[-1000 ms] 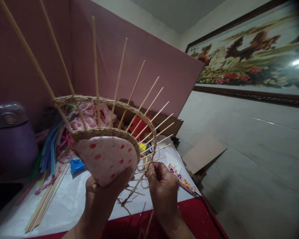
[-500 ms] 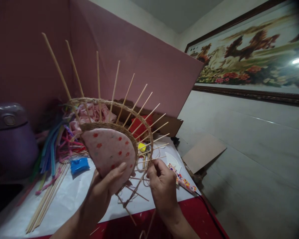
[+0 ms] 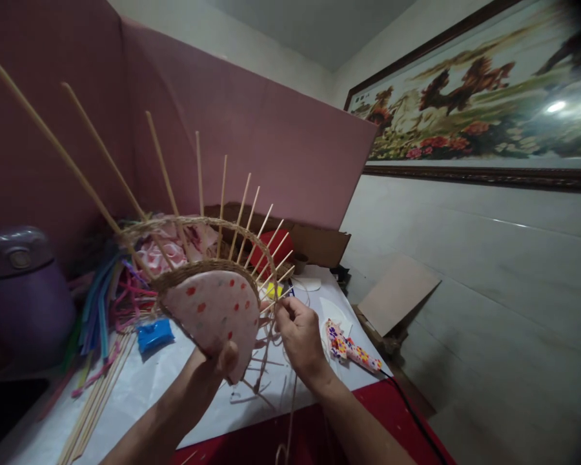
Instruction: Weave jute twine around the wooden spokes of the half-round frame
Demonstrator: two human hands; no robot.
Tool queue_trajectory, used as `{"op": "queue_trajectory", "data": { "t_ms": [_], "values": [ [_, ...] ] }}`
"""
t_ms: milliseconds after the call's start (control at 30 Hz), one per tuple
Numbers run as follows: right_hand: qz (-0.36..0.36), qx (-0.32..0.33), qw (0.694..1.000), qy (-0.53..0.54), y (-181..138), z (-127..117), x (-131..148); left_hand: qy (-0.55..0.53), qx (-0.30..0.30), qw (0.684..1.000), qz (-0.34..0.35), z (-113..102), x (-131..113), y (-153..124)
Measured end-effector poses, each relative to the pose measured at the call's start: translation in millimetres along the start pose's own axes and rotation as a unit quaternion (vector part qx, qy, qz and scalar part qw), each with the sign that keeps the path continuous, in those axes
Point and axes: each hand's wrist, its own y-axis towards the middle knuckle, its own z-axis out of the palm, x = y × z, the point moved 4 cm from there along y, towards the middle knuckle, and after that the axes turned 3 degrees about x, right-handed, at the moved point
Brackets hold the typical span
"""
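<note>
Your left hand (image 3: 206, 373) grips the stick-ribbed basket (image 3: 213, 313) above the worktop (image 3: 157, 403) near its front edge; your right hand (image 3: 300, 334) pinches the cord ring (image 3: 273, 274), with open room before the flowered corded tool (image 3: 352, 352) by the right edge.

I watch from far through one camera, worn on the person's head, which faces forward and down. It is near to the left hand (image 3: 212, 372) and the right hand (image 3: 299, 330), while the pink panel (image 3: 295, 155) and the framed picture (image 3: 469, 97) stand farther behind.
</note>
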Motion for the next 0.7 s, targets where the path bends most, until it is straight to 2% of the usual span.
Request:
{"op": "queue_trajectory", "data": {
  "t_ms": [100,267,533,700],
  "values": [
    [-0.003,0.007,1.000,0.001,3.4,4.7,-2.1,0.004,0.058,0.998,0.013,-0.2,-1.2,5.7],
    [-0.021,0.018,0.999,-0.027,4.5,7.2,-2.7,0.046,0.100,0.994,0.005,-6.9,-1.6,11.2],
    [-0.020,-0.026,0.995,-0.100,4.7,4.7,-7.0,0.187,0.052,0.980,0.052,-30.2,7.9,18.1],
    [-0.082,-0.038,0.979,-0.185,2.5,5.5,-4.9,0.211,0.015,0.974,0.080,-23.8,4.5,14.4]
  ]
}}
